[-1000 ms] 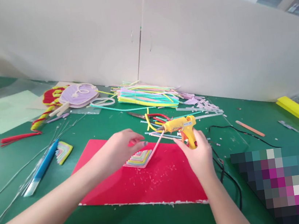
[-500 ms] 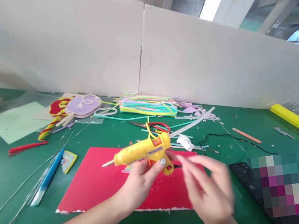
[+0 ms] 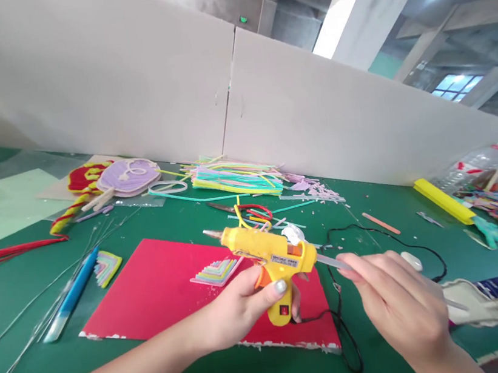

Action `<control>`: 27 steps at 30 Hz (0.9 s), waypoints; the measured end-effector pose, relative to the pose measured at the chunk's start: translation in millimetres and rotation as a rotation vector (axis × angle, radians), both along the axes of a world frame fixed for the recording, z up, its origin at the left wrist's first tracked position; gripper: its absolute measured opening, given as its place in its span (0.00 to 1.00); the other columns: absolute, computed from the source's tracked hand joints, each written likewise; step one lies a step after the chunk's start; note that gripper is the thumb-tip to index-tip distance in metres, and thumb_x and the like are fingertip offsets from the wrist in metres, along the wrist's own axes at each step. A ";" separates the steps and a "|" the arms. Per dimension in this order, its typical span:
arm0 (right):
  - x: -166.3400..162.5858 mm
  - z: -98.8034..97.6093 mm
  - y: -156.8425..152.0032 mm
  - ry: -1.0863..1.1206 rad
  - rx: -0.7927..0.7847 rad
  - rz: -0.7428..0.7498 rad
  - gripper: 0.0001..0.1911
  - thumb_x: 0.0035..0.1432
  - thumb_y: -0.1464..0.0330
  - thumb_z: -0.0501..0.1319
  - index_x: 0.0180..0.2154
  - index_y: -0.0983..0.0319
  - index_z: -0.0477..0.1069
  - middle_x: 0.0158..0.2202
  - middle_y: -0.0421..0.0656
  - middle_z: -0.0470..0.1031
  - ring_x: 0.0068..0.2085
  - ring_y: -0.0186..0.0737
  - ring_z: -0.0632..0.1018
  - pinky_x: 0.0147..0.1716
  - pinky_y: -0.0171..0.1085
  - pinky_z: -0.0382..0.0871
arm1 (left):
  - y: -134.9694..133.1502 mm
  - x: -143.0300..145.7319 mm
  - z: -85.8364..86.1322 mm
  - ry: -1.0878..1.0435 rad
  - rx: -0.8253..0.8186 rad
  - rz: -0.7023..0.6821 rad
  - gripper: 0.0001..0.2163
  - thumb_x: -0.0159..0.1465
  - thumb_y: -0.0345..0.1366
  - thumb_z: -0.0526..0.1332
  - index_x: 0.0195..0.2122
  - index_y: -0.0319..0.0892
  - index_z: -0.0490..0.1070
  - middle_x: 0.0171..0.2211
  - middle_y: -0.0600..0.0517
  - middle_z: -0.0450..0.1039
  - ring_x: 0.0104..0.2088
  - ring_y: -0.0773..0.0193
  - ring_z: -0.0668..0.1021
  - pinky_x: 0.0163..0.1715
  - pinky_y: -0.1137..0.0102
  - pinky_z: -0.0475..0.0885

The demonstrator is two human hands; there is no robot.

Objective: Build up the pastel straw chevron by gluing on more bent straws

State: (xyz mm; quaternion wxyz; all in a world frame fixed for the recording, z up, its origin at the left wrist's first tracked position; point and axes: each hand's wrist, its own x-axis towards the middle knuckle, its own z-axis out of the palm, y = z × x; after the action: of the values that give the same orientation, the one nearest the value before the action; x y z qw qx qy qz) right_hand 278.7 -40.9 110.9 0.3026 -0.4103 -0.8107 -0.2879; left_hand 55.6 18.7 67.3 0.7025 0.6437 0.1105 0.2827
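Observation:
My left hand [image 3: 242, 310] is wrapped round the handle of a yellow glue gun [image 3: 269, 254], held above a red sheet [image 3: 152, 291] with its nozzle pointing left. Pinched in my right hand [image 3: 399, 301] is a clear glue stick [image 3: 332, 261] whose tip sits at the back of the gun. A small piece of layered pastel strips [image 3: 217, 271] lies on the red sheet, just left of the gun. The gun's black cord [image 3: 346, 333] trails down over the sheet's right edge.
A pile of coloured strips [image 3: 239, 178] and red-handled scissors [image 3: 252, 209] lie behind the gun. A blue pen [image 3: 72, 292] and thin wires lie left. A purple and red craft piece [image 3: 115, 179] sits far left. White partition boards [image 3: 312, 111] close the back. A yellow bar [image 3: 443, 200] lies right.
The glue gun passed from my right hand to my left. My right hand then picked up a clear glue stick and brought it to the gun's rear. The view tilted upward.

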 end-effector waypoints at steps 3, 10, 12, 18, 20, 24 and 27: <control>2.9 9.0 -7.9 0.063 -0.192 -0.001 0.07 0.59 0.76 0.58 0.39 0.62 0.70 0.27 0.43 0.74 0.28 0.37 0.74 0.30 0.35 0.66 | -1.1 -1.2 0.4 0.050 0.032 -0.007 0.18 0.67 0.48 0.49 0.35 0.37 0.68 0.34 0.48 0.69 0.36 0.64 0.71 0.40 0.69 0.66; 5.5 29.5 -17.0 0.369 -1.027 -0.164 0.18 0.66 0.59 0.46 0.28 0.60 0.65 0.25 0.38 0.66 0.27 0.32 0.68 0.25 0.30 0.61 | -4.3 -2.2 5.3 0.122 0.007 -0.037 0.22 0.64 0.54 0.50 0.34 0.37 0.68 0.33 0.49 0.69 0.35 0.63 0.71 0.40 0.69 0.66; 5.6 34.4 -16.6 0.479 -1.224 -0.203 0.22 0.65 0.55 0.45 0.27 0.61 0.63 0.23 0.37 0.60 0.25 0.31 0.63 0.23 0.31 0.57 | -4.4 -2.3 6.6 0.151 0.009 -0.029 0.23 0.63 0.55 0.51 0.34 0.37 0.68 0.33 0.49 0.68 0.36 0.63 0.70 0.40 0.69 0.66; 5.0 44.4 -7.5 0.780 -1.644 -0.115 0.26 0.61 0.49 0.48 0.22 0.62 0.58 0.19 0.33 0.47 0.21 0.28 0.50 0.19 0.32 0.43 | -5.6 -3.0 5.8 0.204 0.038 -0.053 0.26 0.60 0.59 0.50 0.33 0.38 0.69 0.34 0.49 0.68 0.36 0.62 0.69 0.41 0.69 0.66; 8.2 43.7 -4.3 0.847 -1.761 -0.080 0.26 0.60 0.48 0.50 0.22 0.62 0.56 0.18 0.32 0.46 0.20 0.27 0.47 0.18 0.32 0.39 | -6.3 -3.0 3.9 0.225 0.043 -0.056 0.26 0.60 0.59 0.50 0.33 0.38 0.69 0.33 0.49 0.68 0.36 0.62 0.70 0.40 0.68 0.67; 21.2 33.5 0.1 0.949 -1.972 -0.027 0.25 0.60 0.50 0.52 0.21 0.62 0.57 0.14 0.30 0.45 0.17 0.25 0.46 0.15 0.31 0.36 | -8.4 -1.5 1.5 0.206 0.051 -0.044 0.26 0.59 0.60 0.52 0.39 0.39 0.70 0.37 0.48 0.70 0.38 0.60 0.71 0.40 0.68 0.68; 25.9 24.5 4.5 0.920 -1.938 -0.063 0.24 0.61 0.51 0.51 0.22 0.62 0.61 0.13 0.30 0.46 0.15 0.26 0.48 0.14 0.29 0.41 | -9.5 2.1 0.1 0.186 0.028 -0.020 0.25 0.59 0.58 0.53 0.41 0.39 0.71 0.38 0.47 0.73 0.39 0.60 0.73 0.40 0.69 0.69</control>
State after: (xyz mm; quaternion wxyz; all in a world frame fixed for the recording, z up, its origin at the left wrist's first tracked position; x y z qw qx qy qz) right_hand 304.6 -36.3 135.4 0.1167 -0.5653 -0.4910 0.6525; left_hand 57.8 9.3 67.4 0.6831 0.6779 0.1649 0.2159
